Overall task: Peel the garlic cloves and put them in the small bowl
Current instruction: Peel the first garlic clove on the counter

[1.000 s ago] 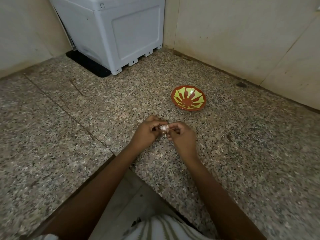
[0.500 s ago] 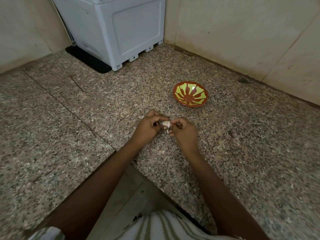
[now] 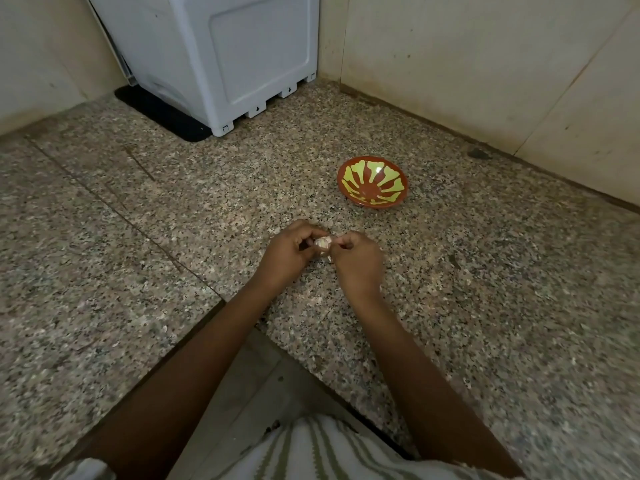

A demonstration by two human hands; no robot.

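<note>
Zero actual words, brand names or numbers legible anywhere here, lol. Closest to a sign: two tiny dark marks (image 3: 257,108), kinda like little downward arrows, printed on the small foot tabs along the bottom edge of the white appliance (image 3: 221,57) in the corner. One on a tab near the middle of that edge, the other on the next tab to the right. Too small and soft to make out anything more than that.
</note>
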